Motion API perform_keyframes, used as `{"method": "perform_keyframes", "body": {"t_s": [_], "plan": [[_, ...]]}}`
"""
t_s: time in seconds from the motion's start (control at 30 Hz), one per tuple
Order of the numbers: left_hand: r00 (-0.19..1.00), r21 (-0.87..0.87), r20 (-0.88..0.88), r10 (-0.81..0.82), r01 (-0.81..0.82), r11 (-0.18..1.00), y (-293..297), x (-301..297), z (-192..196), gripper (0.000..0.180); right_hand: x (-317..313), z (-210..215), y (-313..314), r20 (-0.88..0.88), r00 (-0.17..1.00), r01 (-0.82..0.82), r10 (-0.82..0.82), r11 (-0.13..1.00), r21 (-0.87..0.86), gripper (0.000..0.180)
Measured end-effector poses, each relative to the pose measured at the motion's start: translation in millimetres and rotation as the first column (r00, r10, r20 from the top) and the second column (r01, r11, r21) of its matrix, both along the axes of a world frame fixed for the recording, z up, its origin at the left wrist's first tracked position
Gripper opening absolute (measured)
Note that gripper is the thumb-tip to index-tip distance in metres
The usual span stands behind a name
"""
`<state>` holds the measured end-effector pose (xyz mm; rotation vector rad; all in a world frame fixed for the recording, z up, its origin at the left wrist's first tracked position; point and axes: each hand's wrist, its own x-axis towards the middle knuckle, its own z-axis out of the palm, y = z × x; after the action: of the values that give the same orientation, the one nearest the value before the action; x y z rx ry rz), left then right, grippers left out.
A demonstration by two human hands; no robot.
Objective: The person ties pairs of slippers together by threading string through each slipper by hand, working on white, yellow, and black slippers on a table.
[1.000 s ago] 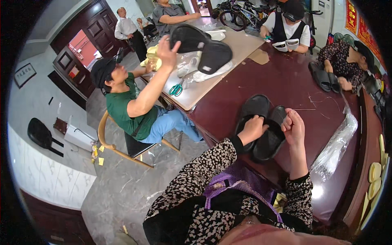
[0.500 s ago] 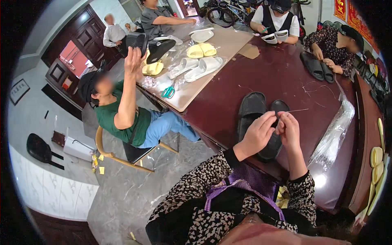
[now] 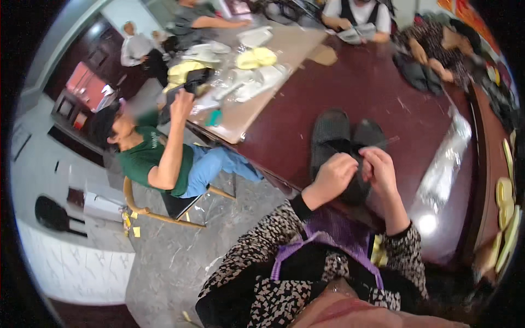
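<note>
A pair of black slide slippers lies on the table in front of me, the left slipper (image 3: 330, 127) and the right slipper (image 3: 368, 131) side by side, toes pointing away. Over their heel ends are both my hands, with the fingertips close together. My left hand (image 3: 332, 177) is pinched closed; what is in it, if anything, is hidden. Finger and thumb of my right hand (image 3: 380, 172) are also pinched, and a thin pale strand (image 3: 392, 140) shows faintly beside them. The picture is smeared by motion, so finer detail is lost.
A clear plastic bundle of thin strands (image 3: 445, 158) lies to the right on the dark red table (image 3: 273, 145). Across a brown board (image 3: 239, 130) are white and yellow slippers and teal scissors (image 3: 214, 117). A seated person in green (image 3: 158, 158) is at left; others work beyond.
My fingers have shifted slightly, and the view has moved and blurred. The person in green has lowered a raised dark slipper toward the board.
</note>
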<state>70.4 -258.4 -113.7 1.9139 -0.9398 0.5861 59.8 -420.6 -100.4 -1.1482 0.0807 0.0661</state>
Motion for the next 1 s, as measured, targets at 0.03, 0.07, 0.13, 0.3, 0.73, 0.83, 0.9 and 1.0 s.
{"method": "perform_keyframes", "body": {"t_s": [0.03, 0.07, 0.13, 0.3, 0.73, 0.83, 0.9, 1.0], "plan": [[1.0, 0.039, 0.004, -0.019, 0.019, 0.999, 1.1, 3.6, -4.4, 0.007, 7.5, -5.7, -4.1, -0.016, 0.999, -0.043, 0.042, 0.997, -0.06, 0.017], [0.999, 0.1, -0.007, -0.047, 0.047, 0.994, -0.2, 8.3, 0.9, 0.007, 13.4, -2.9, -10.4, -0.035, 0.999, -0.033, 0.03, 0.994, -0.103, 0.016], [0.993, 0.258, 0.006, -0.119, 0.114, 0.959, 0.8, 18.6, 11.9, 0.008, 26.0, -2.0, -19.0, -0.104, 0.992, -0.08, 0.067, 0.988, -0.129, 0.015], [0.992, 0.096, -0.079, -0.096, 0.104, 0.99, -36.9, 114.9, 52.3, 0.014, 118.9, 47.6, -53.7, -0.118, 0.984, -0.124, 0.135, 0.988, 0.095, 0.013], [0.82, -0.122, -0.533, -0.208, 0.169, 0.978, 30.8, 17.1, 10.6, 0.013, 21.5, 4.6, -14.1, -0.338, 0.848, -0.246, 0.408, 0.868, 0.431, 0.014], [0.878, -0.032, -0.467, -0.107, 0.105, 0.994, 33.7, 6.7, 19.7, 0.012, 22.8, -0.2, -13.1, -0.35, 0.81, -0.297, 0.471, 0.843, 0.448, 0.013], [0.908, 0.016, -0.412, -0.08, 0.095, 0.995, 35.1, -0.4, 18.8, 0.011, 20.2, -4.9, -14.0, -0.367, 0.799, -0.302, 0.476, 0.846, 0.44, 0.013], [0.952, 0.106, -0.301, -0.052, 0.088, 0.99, 37.7, -10.4, 18.3, 0.01, 15.2, -8.3, -19.8, -0.41, 0.783, -0.291, 0.468, 0.857, 0.425, 0.014]]}}
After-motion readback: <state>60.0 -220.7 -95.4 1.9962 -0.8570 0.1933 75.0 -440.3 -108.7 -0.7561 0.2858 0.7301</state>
